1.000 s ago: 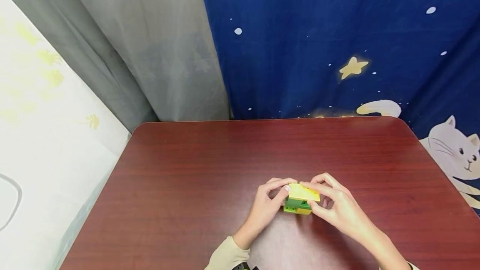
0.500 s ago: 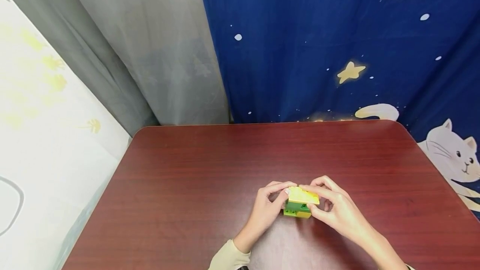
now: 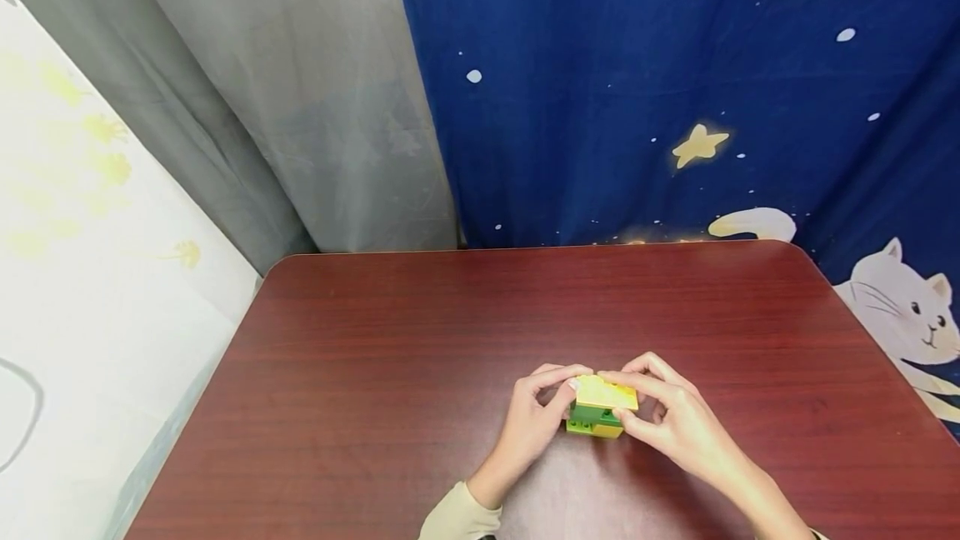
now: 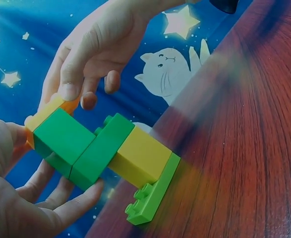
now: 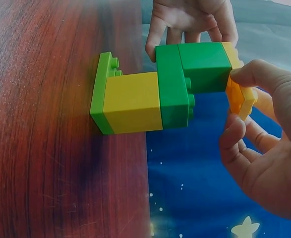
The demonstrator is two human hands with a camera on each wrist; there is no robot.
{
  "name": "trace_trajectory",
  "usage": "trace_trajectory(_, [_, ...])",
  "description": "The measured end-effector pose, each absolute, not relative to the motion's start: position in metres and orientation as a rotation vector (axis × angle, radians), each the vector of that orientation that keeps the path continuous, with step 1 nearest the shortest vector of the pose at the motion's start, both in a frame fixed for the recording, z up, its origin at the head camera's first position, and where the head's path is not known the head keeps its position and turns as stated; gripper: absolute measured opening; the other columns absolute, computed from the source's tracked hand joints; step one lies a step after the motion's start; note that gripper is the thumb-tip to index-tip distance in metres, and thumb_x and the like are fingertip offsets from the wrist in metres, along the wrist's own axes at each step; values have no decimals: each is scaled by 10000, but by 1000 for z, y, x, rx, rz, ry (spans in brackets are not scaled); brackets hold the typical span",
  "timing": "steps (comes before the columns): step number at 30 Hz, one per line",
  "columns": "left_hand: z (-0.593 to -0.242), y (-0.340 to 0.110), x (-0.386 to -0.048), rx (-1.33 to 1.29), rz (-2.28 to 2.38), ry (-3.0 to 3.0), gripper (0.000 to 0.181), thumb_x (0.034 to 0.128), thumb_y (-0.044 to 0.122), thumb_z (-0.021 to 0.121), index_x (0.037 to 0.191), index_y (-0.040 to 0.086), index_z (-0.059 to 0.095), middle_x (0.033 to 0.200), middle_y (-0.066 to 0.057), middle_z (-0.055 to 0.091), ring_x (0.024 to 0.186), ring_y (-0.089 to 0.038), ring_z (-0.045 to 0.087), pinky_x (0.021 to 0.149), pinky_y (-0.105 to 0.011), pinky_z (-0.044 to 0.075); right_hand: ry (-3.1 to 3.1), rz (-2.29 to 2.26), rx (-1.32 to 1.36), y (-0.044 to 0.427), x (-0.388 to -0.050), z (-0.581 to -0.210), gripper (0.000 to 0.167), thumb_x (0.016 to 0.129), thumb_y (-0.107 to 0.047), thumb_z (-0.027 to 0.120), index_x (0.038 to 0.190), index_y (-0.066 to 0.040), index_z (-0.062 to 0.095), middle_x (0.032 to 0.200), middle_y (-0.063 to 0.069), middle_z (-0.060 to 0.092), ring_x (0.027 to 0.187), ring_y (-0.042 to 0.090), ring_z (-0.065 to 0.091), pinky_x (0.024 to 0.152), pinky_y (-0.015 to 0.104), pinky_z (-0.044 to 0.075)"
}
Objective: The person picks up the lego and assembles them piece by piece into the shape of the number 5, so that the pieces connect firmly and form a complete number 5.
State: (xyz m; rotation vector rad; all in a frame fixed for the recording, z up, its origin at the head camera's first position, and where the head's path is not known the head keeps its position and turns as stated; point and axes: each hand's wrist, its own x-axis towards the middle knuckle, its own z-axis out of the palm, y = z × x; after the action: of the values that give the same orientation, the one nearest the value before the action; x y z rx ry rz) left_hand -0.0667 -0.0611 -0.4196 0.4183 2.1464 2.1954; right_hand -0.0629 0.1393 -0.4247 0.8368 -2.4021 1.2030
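A stack of toy building bricks stands on the table. A light green plate brick (image 4: 157, 193) is its base. Above it come a yellow brick (image 5: 133, 103), a green brick (image 5: 173, 84) and another green brick (image 4: 64, 135) set off to one side. On top lies a flat yellow brick (image 3: 606, 392), overhanging the upper green brick. My left hand (image 3: 527, 419) holds the left end of the flat yellow brick, a lower finger at the green bricks. My right hand (image 3: 678, 419) pinches the flat brick's right end between thumb and fingers.
The reddish-brown table (image 3: 375, 357) spreads around the stack. Behind it hang a grey curtain (image 3: 337, 107) and a blue curtain (image 3: 585, 107) with stars and a cat. A pale patterned cloth (image 3: 90, 315) is on the left.
The head view has tilted a little, so the scene sits slightly lower. Both hands keep nearly the same hold on the bricks, and the stack looks unchanged.
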Motion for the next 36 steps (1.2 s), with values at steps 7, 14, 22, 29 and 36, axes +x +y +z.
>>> trace_trajectory(7, [-420,-59,-68,436,2215,2119,209,876,-46,555,1041,-35,683,997,-115,622,797,-73,591,588,-503,515,-2393,1228,866,143,-63,-428,453,687,41,771,1109,-95,675,974,-13,516,615,57,436,415,122,314])
trace_trajectory(14, [-428,-59,-71,438,2217,2099,213,882,-33,555,1052,-24,683,998,-110,616,801,-85,596,591,-476,523,-2398,1153,873,142,-61,-425,479,700,21,764,1144,-123,658,1027,-42,512,606,14,404,452,102,316])
trace_trajectory(22, [-448,-56,-74,394,2249,2096,201,889,49,585,1054,39,700,999,-68,617,807,-109,609,579,-414,537,-2274,985,838,146,-55,-432,335,832,-278,697,1109,-101,631,1090,8,575,654,18,453,500,85,355])
trace_trajectory(29, [-440,-55,-72,372,2246,2081,211,884,-1,565,1054,0,690,984,-86,612,783,-82,595,587,-453,529,-2229,889,836,153,-51,-435,402,886,-405,574,1131,-94,639,1131,57,567,894,98,492,643,123,395])
trace_trajectory(36, [-413,-59,-65,376,2230,2095,209,876,-40,545,1039,-58,674,960,-131,608,791,-80,581,610,-491,515,-2235,862,827,154,-48,-440,391,893,-383,592,1165,-105,626,1130,23,577,1017,147,519,903,145,334])
